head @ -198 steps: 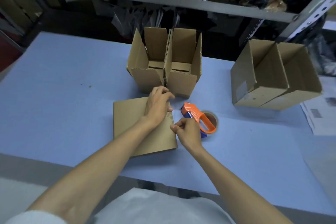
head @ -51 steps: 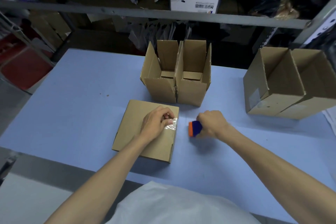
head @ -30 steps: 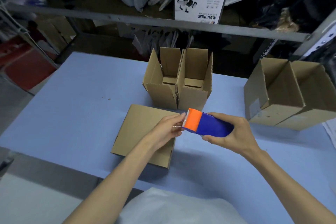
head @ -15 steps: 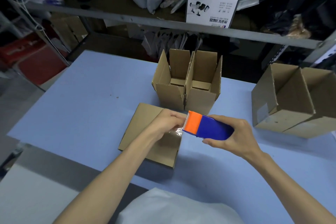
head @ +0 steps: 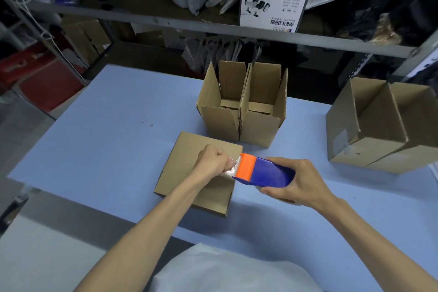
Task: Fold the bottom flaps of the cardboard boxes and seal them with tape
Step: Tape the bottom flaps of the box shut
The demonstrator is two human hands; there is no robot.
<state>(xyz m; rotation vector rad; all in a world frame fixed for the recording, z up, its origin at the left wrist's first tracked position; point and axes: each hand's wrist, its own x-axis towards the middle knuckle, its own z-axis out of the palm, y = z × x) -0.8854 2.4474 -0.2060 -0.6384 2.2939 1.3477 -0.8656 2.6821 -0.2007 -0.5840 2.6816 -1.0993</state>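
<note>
So at this point the box being sealed (head: 187, 166) lay bottom-up on the blue table (head: 106, 137), right in front of the person, which makes sense since the folded flaps need to face up to take tape. The left hand (head: 212, 161) hovered over its right end with fingers curled in, pinching the tape end (head: 231, 169), and the right hand (head: 301, 182) was wrapped around the blue body of the tape dispenser (head: 265, 172), orange cutter end pointing at the left hand. My read is that the left was anchoring the loose tape while the right got set to drag the dispenser and lay a strip across the seam. I couldn't tell whether the tape was touching the cardboard yet, the fingers hid that bit. Just behind it stood two small open boxes (head: 241, 111), touching side by side, top flaps up. Looking in, you only saw the folded bottom flaps, nothing packed inside. Off to the right sat two bigger boxes (head: 379, 130), tipped so the openings faced the camera, also empty as far as I could see. Guessing those four were either done or waiting their turn, can't say which. A printed product carton (head: 272, 5) sat on the shelf (head: 213, 32) behind.
</note>
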